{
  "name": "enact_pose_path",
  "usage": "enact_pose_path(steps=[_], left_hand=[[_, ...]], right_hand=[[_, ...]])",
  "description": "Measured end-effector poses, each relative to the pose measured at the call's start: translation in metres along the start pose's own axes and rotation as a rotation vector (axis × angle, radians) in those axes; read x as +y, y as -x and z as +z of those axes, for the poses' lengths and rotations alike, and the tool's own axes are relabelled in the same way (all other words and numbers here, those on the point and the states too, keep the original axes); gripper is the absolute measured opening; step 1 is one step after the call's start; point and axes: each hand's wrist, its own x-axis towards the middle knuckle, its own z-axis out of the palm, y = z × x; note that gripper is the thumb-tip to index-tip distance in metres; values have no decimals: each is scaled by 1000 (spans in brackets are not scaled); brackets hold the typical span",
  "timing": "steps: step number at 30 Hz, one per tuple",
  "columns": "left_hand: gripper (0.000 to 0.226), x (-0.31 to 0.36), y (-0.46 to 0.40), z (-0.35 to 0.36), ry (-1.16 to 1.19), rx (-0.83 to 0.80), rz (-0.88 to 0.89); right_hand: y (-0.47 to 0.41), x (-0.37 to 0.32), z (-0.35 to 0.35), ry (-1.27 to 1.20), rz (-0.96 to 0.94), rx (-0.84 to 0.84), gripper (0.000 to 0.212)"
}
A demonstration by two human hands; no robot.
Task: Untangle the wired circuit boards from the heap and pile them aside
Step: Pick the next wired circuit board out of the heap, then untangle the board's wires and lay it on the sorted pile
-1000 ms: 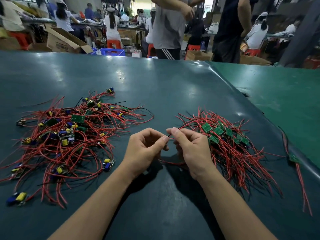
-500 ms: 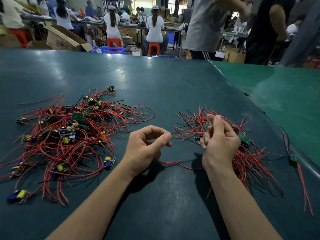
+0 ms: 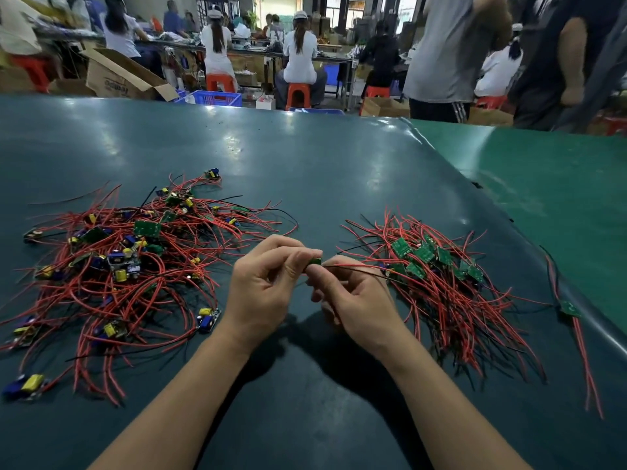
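A tangled heap of red-wired circuit boards (image 3: 118, 266) lies on the left of the dark green table (image 3: 305, 171). The sorted pile of green boards with red wires (image 3: 434, 276) lies to the right. Between them, my left hand (image 3: 268, 286) pinches a small green board (image 3: 315, 261) with thumb and forefinger. My right hand (image 3: 356, 300) meets it from the right, fingers curled round that board's red and black wires (image 3: 359, 268), which trail toward the sorted pile.
One wired board (image 3: 570, 308) lies alone at the far right, by the seam with a lighter green table (image 3: 559, 205). Loose boards with yellow parts (image 3: 27, 385) sit at the heap's near left edge. Several people stand or sit behind the table.
My right hand has come back from over the sorted pile to meet my left hand. A small green board now shows between the fingertips of both hands.
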Motion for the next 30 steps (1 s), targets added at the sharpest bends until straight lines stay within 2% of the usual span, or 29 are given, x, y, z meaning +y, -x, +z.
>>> enact_pose_path(steps=[3,5,6,8,12,17,22,25,28,30], left_hand=[[21,-2,1,-4,-95,-88,36],[25,-6,1,-8,-192,-162,30],[26,-9,0,-11,-250,-181,38],[23,-16,-3,-18,-369,-144,75],[16,-26,-6,-30,-554,73,66],[17,-31,-4,-28,-400,132,-124],[17,-22,0,-16,-476,42,-13],[15,-22,2,-11,-497,0,12],[14,-25,1,-12,-535,2,12],[13,-26,2,-13,-609,25,7]], right_hand=[[1,-2,0,181,-87,6,28],[1,-2,-2,330,-201,85,28],[0,-3,-3,327,-231,141,28],[-1,-5,-7,245,-230,252,29],[-2,-9,-14,-71,-119,474,41],[-6,-15,-22,-345,-116,664,48],[-9,-16,-34,-614,-126,831,38],[-11,-11,-36,-721,-27,907,31],[-11,-7,-33,-755,93,888,28],[-11,-8,-29,-766,106,836,32]])
